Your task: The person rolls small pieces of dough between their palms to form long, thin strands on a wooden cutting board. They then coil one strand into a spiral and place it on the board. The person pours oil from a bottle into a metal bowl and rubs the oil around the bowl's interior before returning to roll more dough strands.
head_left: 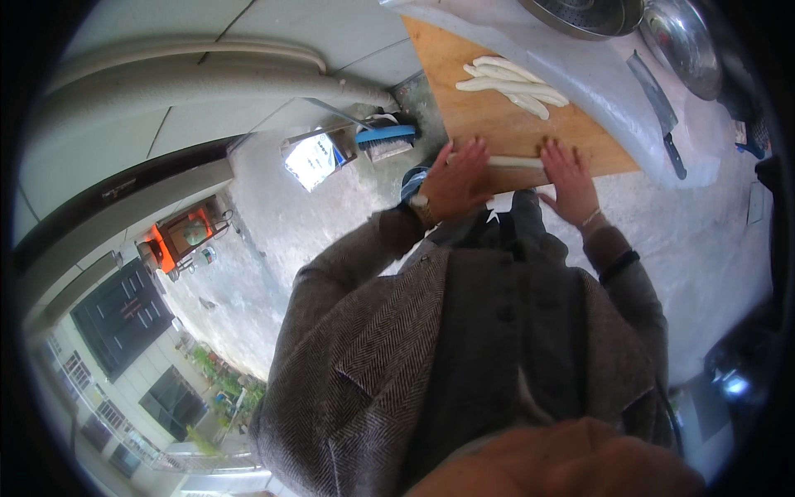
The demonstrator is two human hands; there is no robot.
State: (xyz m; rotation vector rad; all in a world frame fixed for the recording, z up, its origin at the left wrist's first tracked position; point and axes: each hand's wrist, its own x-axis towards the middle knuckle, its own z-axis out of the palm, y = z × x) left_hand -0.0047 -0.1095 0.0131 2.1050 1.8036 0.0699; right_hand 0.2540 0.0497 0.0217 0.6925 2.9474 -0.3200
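Note:
A long pale dough strip (pixel 515 162) lies along the near edge of a wooden board (pixel 489 120). My left hand (pixel 460 178) rests flat over its left end, fingers stretched out. Over the right end lies my right hand (pixel 571 182), palm down with the fingers apart. Between the hands the middle of the strip shows; its ends are hidden under them. Farther back on the board several dough strips (pixel 517 83) lie in a loose pile.
Right of the board, a cleaver (pixel 654 95) lies on a plastic sheet (pixel 596 91). Behind it stand a metal steamer pan (pixel 588 16) and a shiny metal lid (pixel 683 45). A blue-edged broom (pixel 387 135) and a white-and-blue package (pixel 313 161) are on the floor at left.

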